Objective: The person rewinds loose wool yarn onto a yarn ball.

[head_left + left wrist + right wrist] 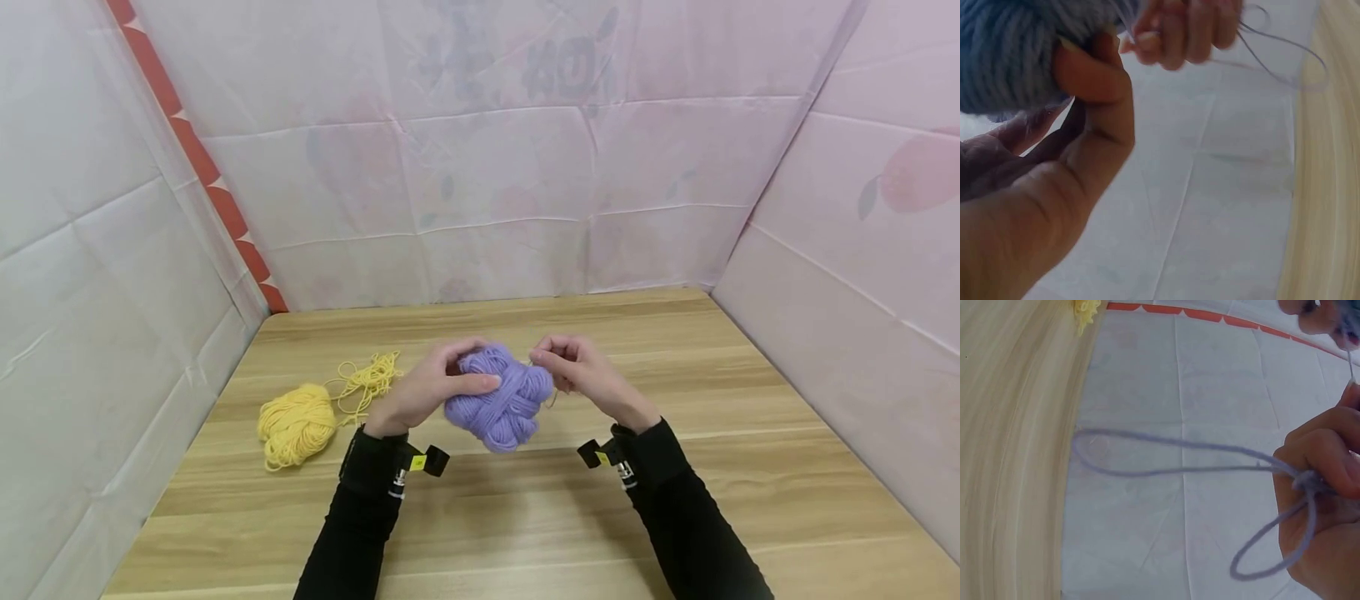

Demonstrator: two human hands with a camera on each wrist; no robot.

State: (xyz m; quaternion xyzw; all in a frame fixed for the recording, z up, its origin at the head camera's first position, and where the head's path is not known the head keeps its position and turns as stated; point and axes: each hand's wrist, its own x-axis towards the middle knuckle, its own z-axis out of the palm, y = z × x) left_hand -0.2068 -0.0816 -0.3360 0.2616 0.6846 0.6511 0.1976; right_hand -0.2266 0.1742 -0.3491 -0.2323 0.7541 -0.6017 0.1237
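Note:
A purple ball of yarn (498, 400), wound crosswise into lobes, is held above the table by my left hand (427, 379). The thumb lies over its front while the other fingers go behind it. Just right of the ball, my right hand (588, 375) pinches a loose strand of the same yarn between thumb and curled fingers. In the right wrist view, looped purple yarn (1179, 445) hangs out of that hand, with a small knot or tangle close to the fingers. From the left wrist, the ball (1007, 59) looks bluish, and a thin strand loops beyond the right hand (1188, 31).
On the wooden table (750, 483), a yellow ball of yarn (297, 425) lies to the left. Loose yellow strands (371, 379) are heaped beside it, near my left wrist. Pale printed sheets (487, 167) enclose the table at the back and on both sides.

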